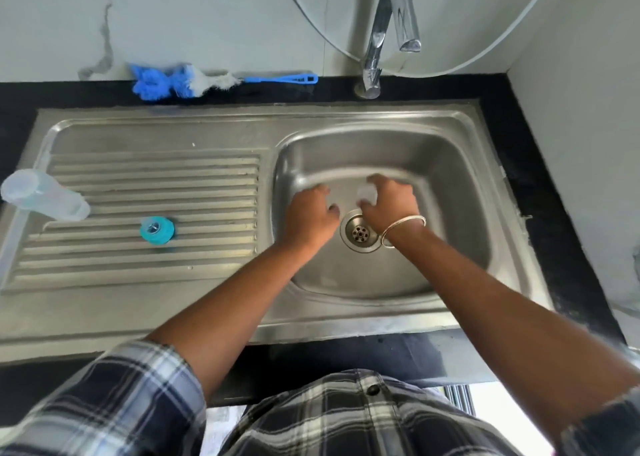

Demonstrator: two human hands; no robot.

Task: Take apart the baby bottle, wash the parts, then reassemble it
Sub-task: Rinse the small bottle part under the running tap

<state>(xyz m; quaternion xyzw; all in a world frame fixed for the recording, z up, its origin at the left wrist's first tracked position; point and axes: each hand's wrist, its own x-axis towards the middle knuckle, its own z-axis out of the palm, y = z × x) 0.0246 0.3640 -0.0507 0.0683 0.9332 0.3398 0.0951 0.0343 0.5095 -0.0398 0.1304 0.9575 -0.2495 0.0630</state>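
While right hand fingers enclose the teat (blurred).

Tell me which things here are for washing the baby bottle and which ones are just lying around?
For the job:
- clear bottle body, lying on the drainboard
- teal collar ring, also on the drainboard
- small clear part, gripped by the right hand
- bottle brush, behind the sink
- tap
- sink basin

Just there:
- bangle on the right wrist
- black counter

2 hands, 1 bottle body, 1 teal ring, 1 brush, 1 tap, 1 sink
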